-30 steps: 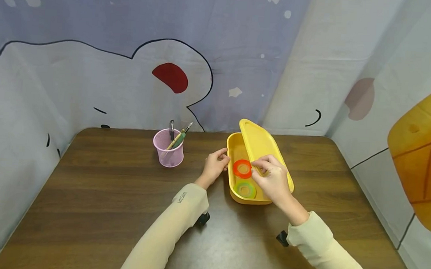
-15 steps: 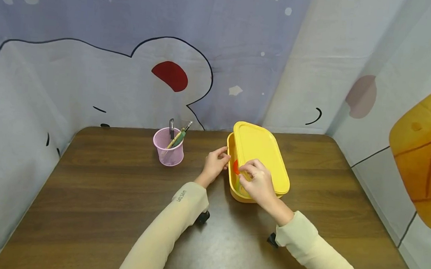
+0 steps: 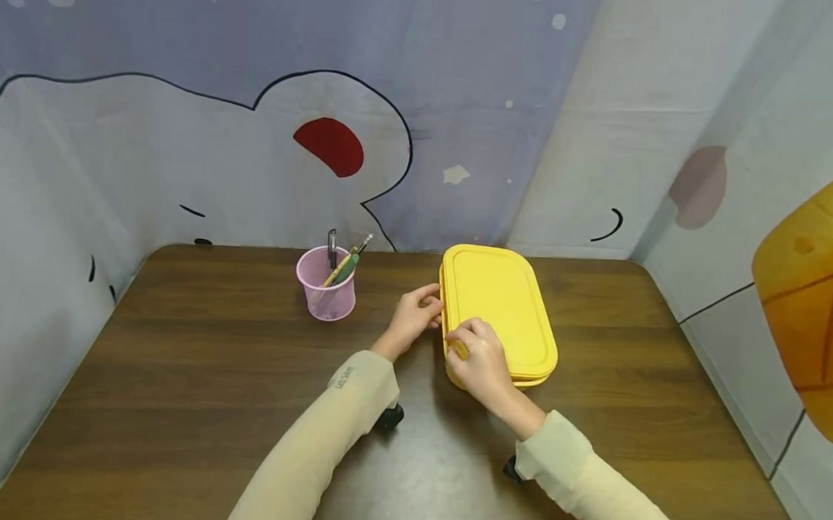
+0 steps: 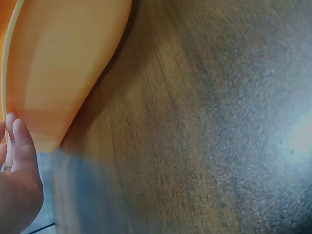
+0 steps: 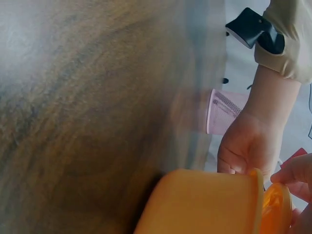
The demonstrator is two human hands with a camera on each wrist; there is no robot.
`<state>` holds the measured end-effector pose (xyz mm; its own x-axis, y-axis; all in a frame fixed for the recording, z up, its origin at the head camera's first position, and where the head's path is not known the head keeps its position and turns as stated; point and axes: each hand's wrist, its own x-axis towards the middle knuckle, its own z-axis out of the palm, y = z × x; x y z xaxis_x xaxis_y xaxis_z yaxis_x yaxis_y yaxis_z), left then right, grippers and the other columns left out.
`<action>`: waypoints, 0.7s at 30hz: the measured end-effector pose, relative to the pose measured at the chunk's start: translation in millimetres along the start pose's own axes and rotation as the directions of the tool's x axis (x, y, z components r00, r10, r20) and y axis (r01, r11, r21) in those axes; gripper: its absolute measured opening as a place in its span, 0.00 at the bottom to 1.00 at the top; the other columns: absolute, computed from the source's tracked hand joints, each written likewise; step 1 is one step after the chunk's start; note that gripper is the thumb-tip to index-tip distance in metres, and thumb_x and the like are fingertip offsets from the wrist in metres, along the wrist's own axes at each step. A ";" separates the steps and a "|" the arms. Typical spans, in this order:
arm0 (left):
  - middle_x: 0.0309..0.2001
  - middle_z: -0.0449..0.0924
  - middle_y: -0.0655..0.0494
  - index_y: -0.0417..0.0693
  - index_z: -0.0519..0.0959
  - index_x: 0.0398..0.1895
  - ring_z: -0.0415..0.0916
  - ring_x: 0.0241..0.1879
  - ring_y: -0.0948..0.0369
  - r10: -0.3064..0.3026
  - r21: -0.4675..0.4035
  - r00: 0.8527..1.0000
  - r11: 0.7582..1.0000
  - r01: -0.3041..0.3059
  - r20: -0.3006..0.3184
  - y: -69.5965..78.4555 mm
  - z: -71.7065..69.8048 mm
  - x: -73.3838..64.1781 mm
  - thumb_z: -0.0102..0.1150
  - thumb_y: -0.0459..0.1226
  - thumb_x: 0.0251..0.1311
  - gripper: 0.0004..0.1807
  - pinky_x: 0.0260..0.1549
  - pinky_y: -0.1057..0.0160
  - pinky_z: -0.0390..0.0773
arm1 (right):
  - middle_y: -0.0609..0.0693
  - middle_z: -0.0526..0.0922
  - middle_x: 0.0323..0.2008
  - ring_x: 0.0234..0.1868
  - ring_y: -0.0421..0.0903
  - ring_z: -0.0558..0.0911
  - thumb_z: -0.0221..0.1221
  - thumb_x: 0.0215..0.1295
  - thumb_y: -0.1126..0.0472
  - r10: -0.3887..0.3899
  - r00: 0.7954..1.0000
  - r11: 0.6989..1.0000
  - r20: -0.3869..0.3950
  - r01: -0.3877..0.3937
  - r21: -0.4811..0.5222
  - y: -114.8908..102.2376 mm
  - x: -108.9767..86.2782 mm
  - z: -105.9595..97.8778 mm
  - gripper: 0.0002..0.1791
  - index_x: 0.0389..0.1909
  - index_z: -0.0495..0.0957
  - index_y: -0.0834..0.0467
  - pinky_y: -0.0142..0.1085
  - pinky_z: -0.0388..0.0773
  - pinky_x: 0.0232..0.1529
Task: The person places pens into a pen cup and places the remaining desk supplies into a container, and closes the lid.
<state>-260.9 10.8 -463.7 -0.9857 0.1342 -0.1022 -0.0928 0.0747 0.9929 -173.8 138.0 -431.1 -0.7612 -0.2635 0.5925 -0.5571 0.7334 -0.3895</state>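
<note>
A yellow plastic box [image 5: 204, 204] rests on the table with its yellow lid [image 3: 503, 305] lying over its top. A narrow gap shows between lid and rim along the near edge. My left hand [image 3: 413, 315] is at the box's left side, its fingertips right at the rim, holding it. My right hand [image 3: 483, 363] pinches the lid's edge near the front left corner with thumb and fingers. In the left wrist view the box's orange-looking wall [image 4: 68, 63] slopes past the left fingers [image 4: 22, 139]. What lies inside the box is hidden by the lid.
A pink mesh pen cup [image 3: 330, 296] with several pens and a cutter-like tool stands left of the box. The wooden table [image 3: 224, 360] ends just behind the box, against a printed cloth [image 3: 469, 96].
My right hand has brought the lid left and down over the box, covering the red and green rings inside. My left hand stays at the box's left side.
</note>
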 end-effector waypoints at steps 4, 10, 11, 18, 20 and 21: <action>0.36 0.77 0.45 0.41 0.67 0.57 0.73 0.21 0.65 -0.029 -0.030 0.999 0.999 0.030 0.013 0.8 -1.3 -1.2 0.49 0.29 0.58 0.22 0.34 0.55 0.79 | 0.50 0.74 0.26 0.29 0.46 0.72 0.63 0.37 0.73 -0.011 1.000 1.000 -0.007 0.011 -0.011 0.3 -1.8 3.5 0.08 0.22 0.79 0.60 0.36 0.71 0.28; 0.38 0.77 0.43 0.40 0.68 0.57 0.73 0.22 0.64 -0.030 -0.054 1.000 0.998 0.030 0.009 -0.3 -1.2 -2.2 0.50 0.32 0.59 0.21 0.37 0.52 0.78 | 0.50 0.74 0.27 0.28 0.44 0.72 0.62 0.38 0.73 0.001 1.000 1.000 0.018 -0.001 -0.001 0.1 -4.7 5.9 0.08 0.22 0.80 0.60 0.34 0.71 0.27; 0.39 0.77 0.43 0.40 0.68 0.57 0.73 0.22 0.64 -0.027 -0.053 1.000 0.998 0.027 0.005 -0.1 -1.0 -2.7 0.50 0.32 0.59 0.21 0.37 0.52 0.78 | 0.50 0.74 0.28 0.28 0.44 0.72 0.62 0.38 0.73 0.004 1.000 1.000 0.027 -0.004 0.007 -0.2 -5.0 5.6 0.08 0.23 0.80 0.60 0.33 0.71 0.27; 0.39 0.77 0.44 0.40 0.67 0.57 0.72 0.21 0.66 -0.018 -0.025 1.000 1.000 0.017 -0.014 0.9 0.0 -4.4 0.53 0.36 0.58 0.23 0.34 0.56 0.79 | 0.53 0.75 0.33 0.34 0.46 0.74 0.61 0.43 0.73 0.049 0.998 0.992 0.034 -0.053 0.112 3.7 0.4 -7.1 0.07 0.26 0.80 0.62 0.36 0.73 0.33; 0.38 0.77 0.44 0.40 0.67 0.57 0.72 0.22 0.66 -0.012 -0.010 1.000 1.000 0.012 -0.012 1.1 -0.1 -4.6 0.54 0.36 0.57 0.24 0.32 0.59 0.79 | 0.54 0.76 0.35 0.38 0.48 0.74 0.61 0.45 0.71 0.091 0.995 0.989 0.031 -0.094 0.116 9.4 2.7 -12.8 0.06 0.27 0.80 0.61 0.39 0.73 0.38; 0.38 0.77 0.45 0.41 0.68 0.57 0.73 0.22 0.66 -0.011 -0.004 1.000 1.000 0.011 -0.010 1.2 -0.2 -4.7 0.54 0.37 0.56 0.24 0.30 0.61 0.79 | 0.54 0.76 0.36 0.40 0.49 0.73 0.61 0.45 0.70 0.115 0.993 0.986 0.031 -0.118 0.114 13.1 3.9 -15.8 0.06 0.28 0.80 0.61 0.41 0.72 0.40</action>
<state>-256.4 10.1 -462.0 -0.9860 0.1232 -0.1124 -0.1040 0.0723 0.9919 -178.8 156.5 -422.7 -0.8305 -0.1967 0.5211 -0.4973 0.6833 -0.5346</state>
